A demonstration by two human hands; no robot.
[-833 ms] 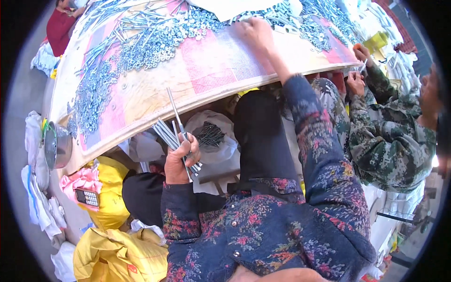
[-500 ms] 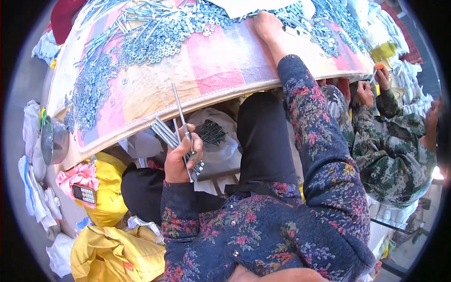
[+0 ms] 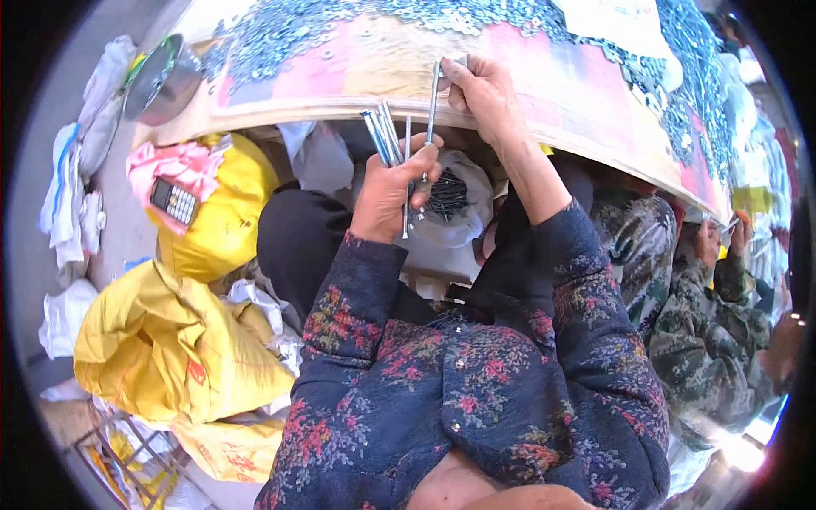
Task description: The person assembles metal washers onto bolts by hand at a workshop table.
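Observation:
My left hand (image 3: 387, 194) is closed around several long metal bolts (image 3: 382, 133), their heads down and shanks pointing up. One bolt (image 3: 433, 106) stands apart from the bunch and reaches higher, over the table edge. My right hand (image 3: 493, 100) is at that bolt's upper end, thumb and fingers pinched beside the tip. What the pinch holds, if anything, is too small to make out. Behind the hands lies the table (image 3: 382, 78) under a striped cloth, with a wide spread of small nuts and washers (image 3: 293, 38) on it.
Below the table edge, a pale bag (image 3: 472, 223) contains dark bolts or screws (image 3: 449, 195). At left are a metal bowl (image 3: 161, 85), a phone (image 3: 174, 202) on pink cloth and yellow sacks (image 3: 170, 348). A co-worker in camouflage (image 3: 710, 340) sits at right.
My right hand has come back from the far pile to the tip of the upright bolt. My left hand still grips the bolts. The view has shifted, showing more of the left side.

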